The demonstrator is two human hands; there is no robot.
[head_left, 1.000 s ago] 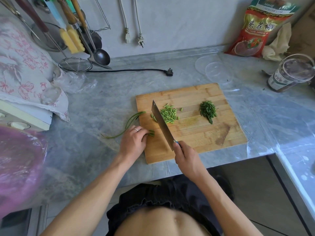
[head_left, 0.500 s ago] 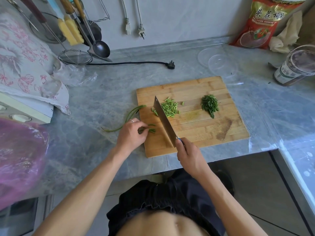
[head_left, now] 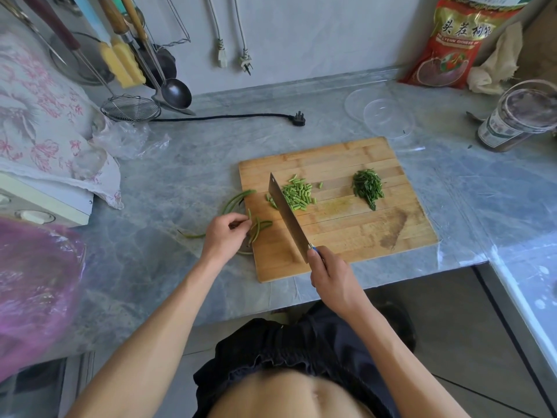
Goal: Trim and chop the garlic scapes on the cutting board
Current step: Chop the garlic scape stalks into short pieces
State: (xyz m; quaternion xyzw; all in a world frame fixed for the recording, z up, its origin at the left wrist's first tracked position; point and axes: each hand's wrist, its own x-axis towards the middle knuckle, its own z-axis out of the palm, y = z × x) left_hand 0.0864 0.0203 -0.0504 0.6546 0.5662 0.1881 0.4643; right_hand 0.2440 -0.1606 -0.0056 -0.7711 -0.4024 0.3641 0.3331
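A wooden cutting board lies on the grey counter. On it sit a heap of light green chopped scape pieces and a darker pile of fine green trimmings. Long uncut garlic scapes curl over the board's left edge. My left hand pinches these scapes at that edge. My right hand grips the handle of a cleaver, whose blade stands on edge just left of the chopped heap.
A clear plastic lid lies behind the board, and a black plug and cord run along the counter. A jar and a red bag stand at the back right. A strainer and a plastic bag lie at left.
My left hand has lifted off the flat scapes and now pinches them, and their ends have curled up. The cleaver stays near the chopped heap.
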